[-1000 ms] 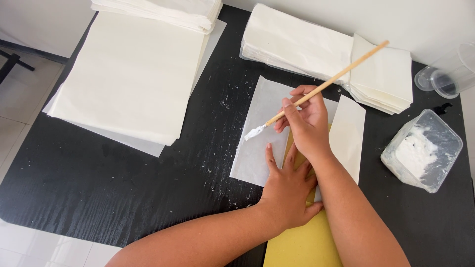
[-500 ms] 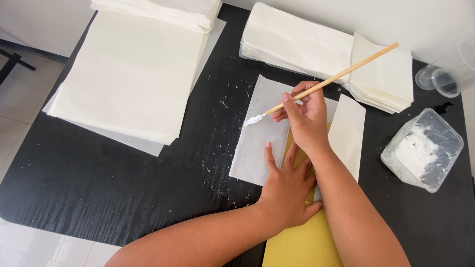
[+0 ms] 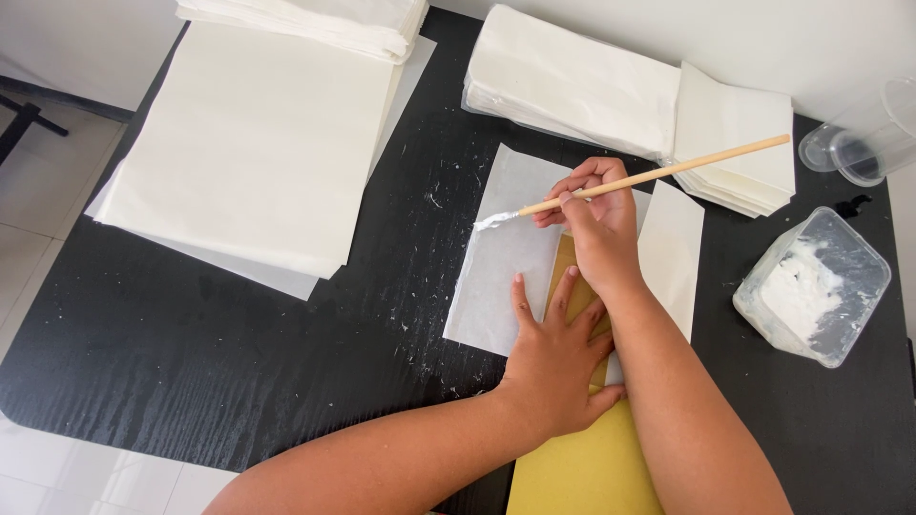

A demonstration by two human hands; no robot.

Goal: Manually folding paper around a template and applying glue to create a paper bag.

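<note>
While the brush (image 3: 630,181) is held in the right hand (image 3: 596,224), its white wet tip is laid on the left edge of a thin white sheet (image 3: 510,257). The fingers of that hand are closed tight around the wooden stick, near the bristles, so the tip can be steered along the edge. The sheet lies flat in the middle of the black counter (image 3: 239,362). It is kept from sliding by the left hand (image 3: 553,358), which is pressed flat on it with fingers spread apart and nothing gripped. A yellow card (image 3: 582,467) is tucked under the sheet and sticks out toward the person, likely as a shape to fold around.

Just to the right, a clear tub (image 3: 816,286) of white paste is set within easy reach of the brush. A clear cup (image 3: 863,143) is laid on its side behind it. Finished-looking folded paper is stacked in a pile (image 3: 611,86) at the back, out of the way. Big flat sheets (image 3: 248,143) are piled to the left, well apart from the wet work. Dried white specks are scattered over the counter.
</note>
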